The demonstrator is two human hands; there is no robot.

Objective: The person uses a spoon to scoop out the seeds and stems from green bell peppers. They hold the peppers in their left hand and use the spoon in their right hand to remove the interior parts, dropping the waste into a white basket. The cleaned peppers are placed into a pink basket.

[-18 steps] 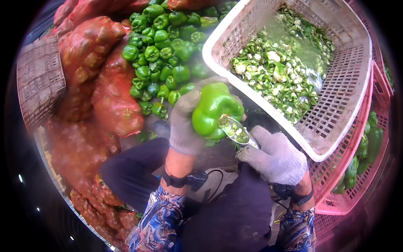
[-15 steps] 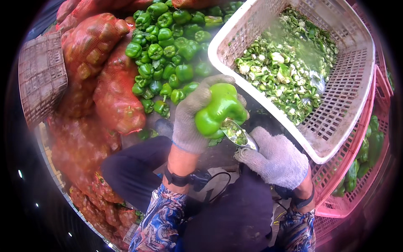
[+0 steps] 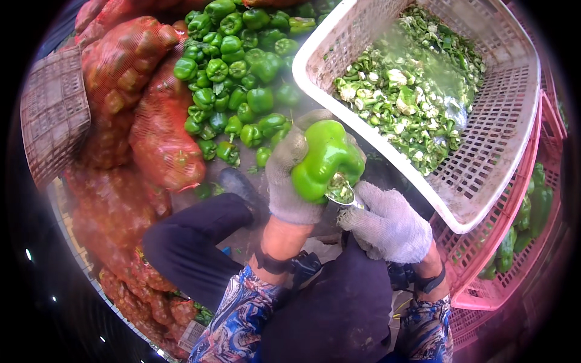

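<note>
Green bell pepper (image 3: 324, 154) and metal spoon (image 3: 348, 203) engaged.
The pepper is grasped in the gloved left hand (image 3: 290, 178), near the white crate (image 3: 387, 155); the spoon is gripped in the gloved right hand (image 3: 392, 224), its bowl against the pepper. The wall could be torn by excess force; scraps (image 3: 340, 190) could be spilled by tilting.

No legible text or numbers.

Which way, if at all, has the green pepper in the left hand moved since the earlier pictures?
Yes: judged against the white crate, the green pepper in the left hand has shifted slightly rightward.
</note>
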